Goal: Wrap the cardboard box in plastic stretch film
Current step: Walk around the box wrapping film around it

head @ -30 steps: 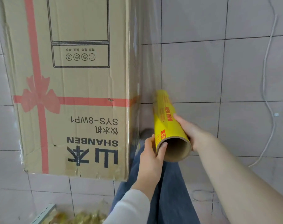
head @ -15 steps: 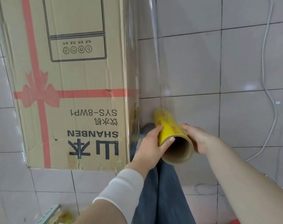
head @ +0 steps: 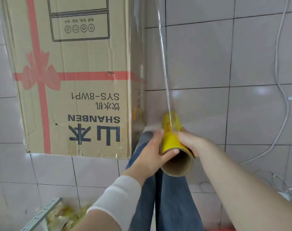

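A tall cardboard box (head: 71, 77) with a red printed ribbon and black lettering fills the upper left; clear film clings to its faces. A yellow roll of stretch film (head: 172, 140) on a cardboard core is held to the right of the box's near corner, its open end facing me. My left hand (head: 150, 154) grips the roll from the left, thumb across the core's rim. My right hand (head: 190, 142) grips it from the right. A sheet of clear film (head: 163, 67) stretches from the roll up along the box's right side.
The floor is pale tile (head: 242, 55). A white cable (head: 282, 90) winds down the right side. My jeans-clad legs (head: 167, 197) are below the roll. A slotted metal bar (head: 41, 214) and yellowish crumpled material (head: 66, 215) lie at the bottom left.
The roll has moved right and away from the box, drawing out more film. My right hand has shifted from under the roll onto its upper right side.
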